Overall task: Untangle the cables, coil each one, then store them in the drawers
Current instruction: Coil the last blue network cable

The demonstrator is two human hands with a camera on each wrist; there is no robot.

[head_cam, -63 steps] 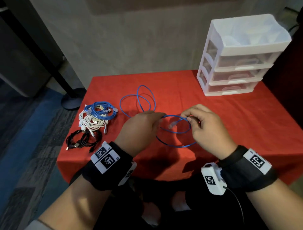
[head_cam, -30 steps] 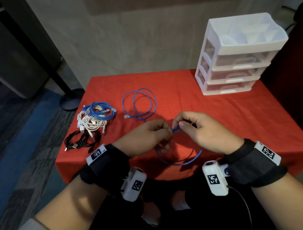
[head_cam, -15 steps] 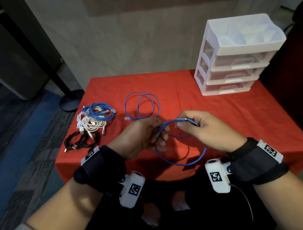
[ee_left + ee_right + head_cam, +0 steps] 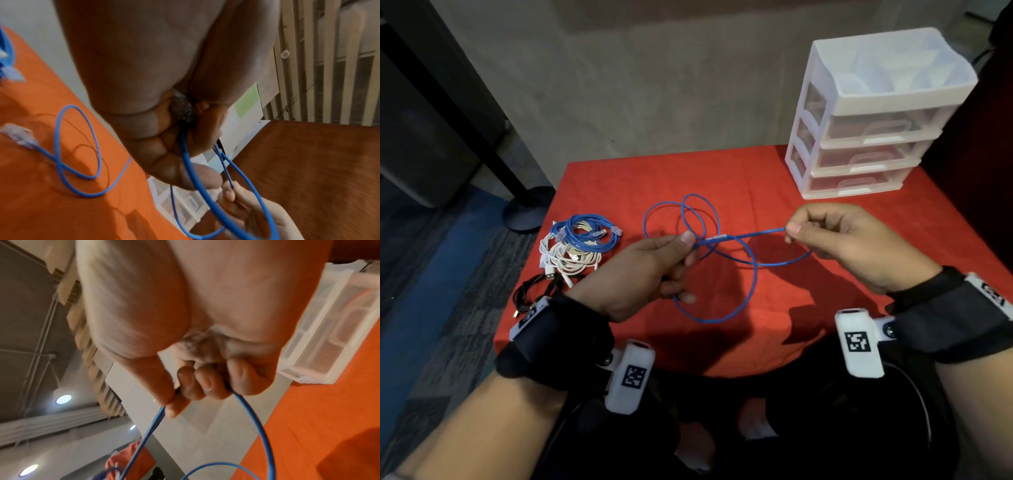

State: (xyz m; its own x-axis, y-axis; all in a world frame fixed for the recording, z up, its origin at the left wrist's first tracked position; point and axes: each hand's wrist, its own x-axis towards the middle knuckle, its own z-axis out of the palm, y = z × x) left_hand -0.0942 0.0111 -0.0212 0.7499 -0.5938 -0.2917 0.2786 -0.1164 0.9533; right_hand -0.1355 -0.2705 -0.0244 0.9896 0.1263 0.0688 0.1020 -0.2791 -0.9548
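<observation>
The blue cable [image 4: 751,234] hangs between my hands above the red tablecloth [image 4: 756,174]; its taut stretch runs left to right, nearly level, with loose loops sagging under it and more loops lying flat on the cloth just beyond my left hand [image 4: 643,270]. That hand pinches the cable between thumb and curled fingers at the left end of the stretch, knuckles up. My right hand [image 4: 846,240] pinches the other end between thumb and forefinger, the remaining fingers curled in, wrist out to the right. At the table's left edge lie three coiled bundles: blue [image 4: 585,233], white [image 4: 568,258] and black [image 4: 534,291]. The white drawer unit [image 4: 873,116] stands at the far right corner against a grey wall [image 4: 654,85]. Dark carpet [image 4: 431,274] lies left of the table.
</observation>
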